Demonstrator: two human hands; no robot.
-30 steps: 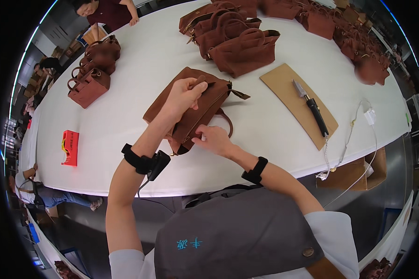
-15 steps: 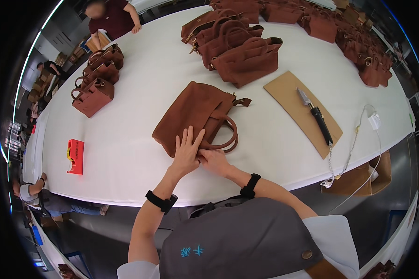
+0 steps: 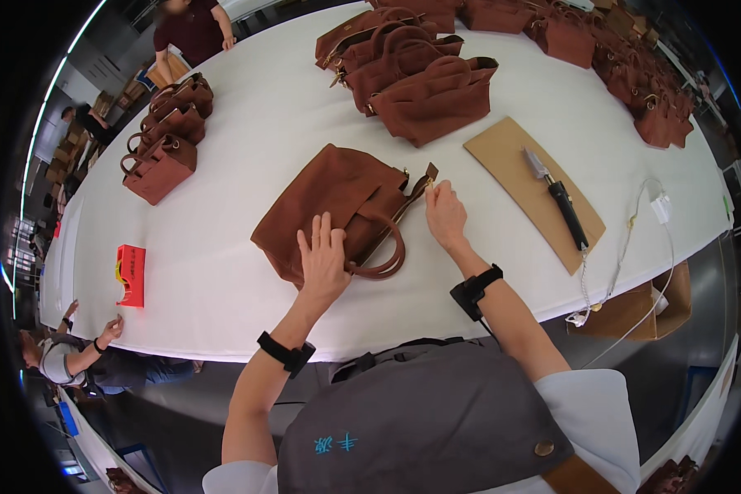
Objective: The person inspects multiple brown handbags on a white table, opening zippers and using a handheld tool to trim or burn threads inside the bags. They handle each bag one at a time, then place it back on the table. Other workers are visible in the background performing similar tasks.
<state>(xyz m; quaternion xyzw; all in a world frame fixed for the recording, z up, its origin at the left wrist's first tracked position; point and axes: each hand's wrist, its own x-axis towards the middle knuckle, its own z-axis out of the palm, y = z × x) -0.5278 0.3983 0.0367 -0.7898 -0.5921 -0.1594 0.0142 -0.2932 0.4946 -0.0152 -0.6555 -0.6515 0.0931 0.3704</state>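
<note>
A brown handbag [image 3: 325,193] lies on its side on the white table [image 3: 247,107], its handle loop [image 3: 393,259] toward me. Across its near side my left hand [image 3: 324,262] rests with the fingers stretched out, pressing on the leather. Beyond the bag's right end, my right hand [image 3: 447,216] is closed in a pinch on the zipper [image 3: 418,189]. The zipper's tail tab [image 3: 432,171] sticks up past my fingers. What exactly lies between the fingertips is partly hidden.
To the right, a tan board [image 3: 502,156] carries a black-handled tool with a metal tip [image 3: 566,210], its cord trailing off. A red tape dispenser [image 3: 131,276] stands left. Brown bags [image 3: 436,103] crowd the far side; smaller ones [image 3: 165,169] stand far left. Other people are around the table.
My right hand has left the bag's near edge, moved right and away from me, and taken hold of the zipper end. My left hand remains on the bag, which has shifted slightly left.
</note>
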